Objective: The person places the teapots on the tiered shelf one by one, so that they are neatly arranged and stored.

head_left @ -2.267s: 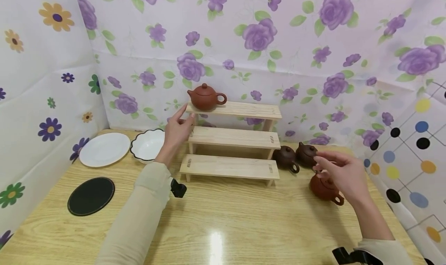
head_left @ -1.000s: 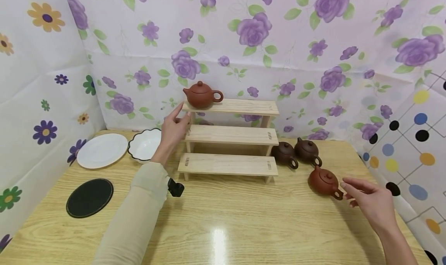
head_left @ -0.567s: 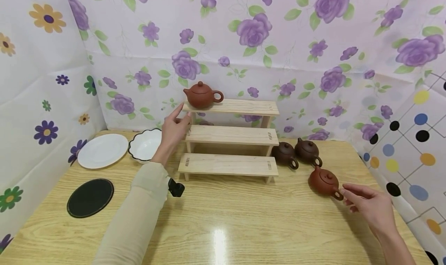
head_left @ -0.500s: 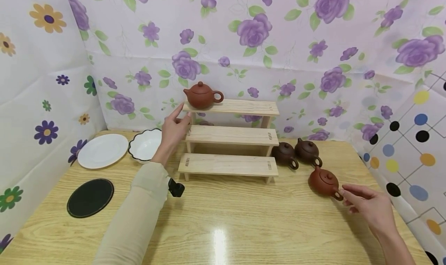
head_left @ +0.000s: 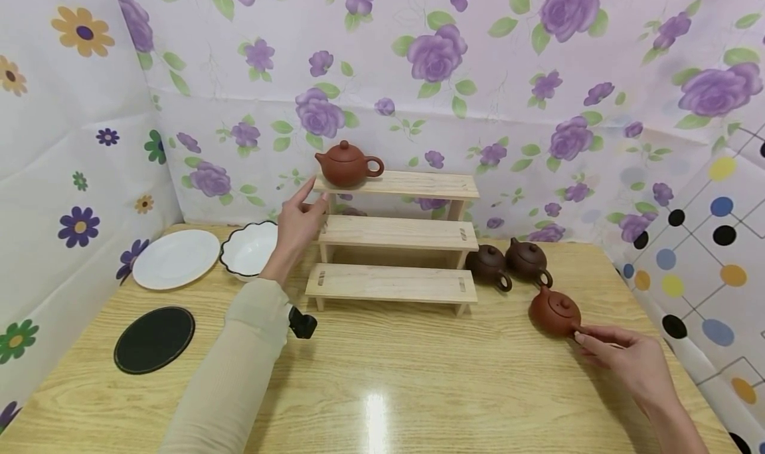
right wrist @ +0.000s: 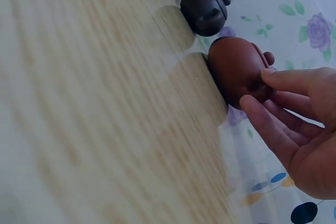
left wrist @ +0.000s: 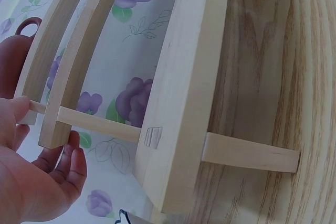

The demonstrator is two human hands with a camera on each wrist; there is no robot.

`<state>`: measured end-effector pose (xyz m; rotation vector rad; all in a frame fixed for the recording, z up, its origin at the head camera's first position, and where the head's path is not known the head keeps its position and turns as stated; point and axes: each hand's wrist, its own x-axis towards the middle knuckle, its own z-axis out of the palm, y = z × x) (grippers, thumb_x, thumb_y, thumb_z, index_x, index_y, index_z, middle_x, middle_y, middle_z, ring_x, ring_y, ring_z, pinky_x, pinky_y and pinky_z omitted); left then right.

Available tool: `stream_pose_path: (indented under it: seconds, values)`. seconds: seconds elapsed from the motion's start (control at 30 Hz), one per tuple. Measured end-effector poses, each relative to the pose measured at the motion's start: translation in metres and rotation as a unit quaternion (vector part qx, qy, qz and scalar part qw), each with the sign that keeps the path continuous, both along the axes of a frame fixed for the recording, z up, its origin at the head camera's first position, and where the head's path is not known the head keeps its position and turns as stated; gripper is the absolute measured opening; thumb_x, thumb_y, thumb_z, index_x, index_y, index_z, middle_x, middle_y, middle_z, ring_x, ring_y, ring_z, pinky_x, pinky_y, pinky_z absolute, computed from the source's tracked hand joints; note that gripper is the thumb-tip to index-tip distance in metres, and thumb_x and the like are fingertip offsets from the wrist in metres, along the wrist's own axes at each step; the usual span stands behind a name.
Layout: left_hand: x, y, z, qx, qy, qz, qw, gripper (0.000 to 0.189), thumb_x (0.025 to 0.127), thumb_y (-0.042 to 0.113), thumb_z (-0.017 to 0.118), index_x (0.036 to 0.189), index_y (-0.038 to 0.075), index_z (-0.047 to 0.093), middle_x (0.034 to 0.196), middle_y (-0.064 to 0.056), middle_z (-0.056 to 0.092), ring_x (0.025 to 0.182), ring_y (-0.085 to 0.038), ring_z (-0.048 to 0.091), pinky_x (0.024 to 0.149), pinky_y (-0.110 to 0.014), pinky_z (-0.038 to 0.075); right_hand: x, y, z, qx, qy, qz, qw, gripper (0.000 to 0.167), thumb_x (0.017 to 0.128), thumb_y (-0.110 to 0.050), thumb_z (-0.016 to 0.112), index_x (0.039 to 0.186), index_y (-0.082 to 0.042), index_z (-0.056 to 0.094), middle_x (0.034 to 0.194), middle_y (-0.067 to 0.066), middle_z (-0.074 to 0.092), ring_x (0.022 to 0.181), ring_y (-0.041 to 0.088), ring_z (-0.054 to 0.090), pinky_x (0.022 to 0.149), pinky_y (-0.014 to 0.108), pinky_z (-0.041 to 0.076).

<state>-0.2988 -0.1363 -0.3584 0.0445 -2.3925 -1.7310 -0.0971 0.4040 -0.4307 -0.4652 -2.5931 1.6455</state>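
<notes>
Pinching the handle (right wrist: 255, 84) of the near reddish teapot (head_left: 554, 312), the right hand (head_left: 633, 368) works at the right of the wooden table (head_left: 388, 358), while the pot sits upright on the wood. To do this grip well, I'd keep thumb and fingertips firm and level — a pot held only by its handle will likely want to tip towards its spout — and mind the lid (head_left: 562, 302), which may be loose. The spout (head_left: 542, 291) points at a dark teapot (head_left: 526, 259) just behind; whether the two touch I cannot tell, so a clean upward move seems safer than a sideways one. Over on the other side, the left hand (head_left: 299, 225) curls about the left end of the three-tier rack (head_left: 391, 283), beside its upper two shelves; a light, steady hold looks enough. Another dark teapot (head_left: 487, 265) stands by the rack's right end, and at the back a second reddish teapot (head_left: 344, 164) rests on the top shelf, before the floral cloth (head_left: 514, 75). Against the frame from a second ago, thumb and forefinger now grip the handle instead of being just beside it; the near teapot looks unmoved.
</notes>
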Motion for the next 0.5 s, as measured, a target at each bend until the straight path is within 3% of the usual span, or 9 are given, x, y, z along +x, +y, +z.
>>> stream_pose_path:
  seconds: [0.23,0.5]
  values:
    - [-0.0003,-0.0003,-0.0008,0.000,0.006,0.000,1.0000,0.061,0.106,0.048,0.059,0.163,0.036,0.042,0.093,-0.002,0.065,0.067,-0.009,0.055,0.061,-0.025,0.046,0.0006,0.0023,-0.0024,-0.070,0.014,-0.019,0.9972,0.034,0.095,-0.019,0.081,0.120,0.004,0.078,0.095,-0.010,0.081,0.086,0.011,0.080,0.076,0.026,0.063]
    - [0.0005,-0.0002,-0.0003,0.003,0.003,-0.004,1.0000,0.061,0.106,0.049,0.059,0.163,0.036,0.042,0.096,-0.004,0.066,0.070,-0.011,0.056,0.062,-0.024,0.046,0.0016,0.0023,-0.0042,-0.043,0.033,-0.046,0.9975,0.031,0.097,-0.018,0.079,0.120,0.004,0.078,0.087,-0.014,0.080,0.084,0.009,0.079,0.075,0.028,0.063]
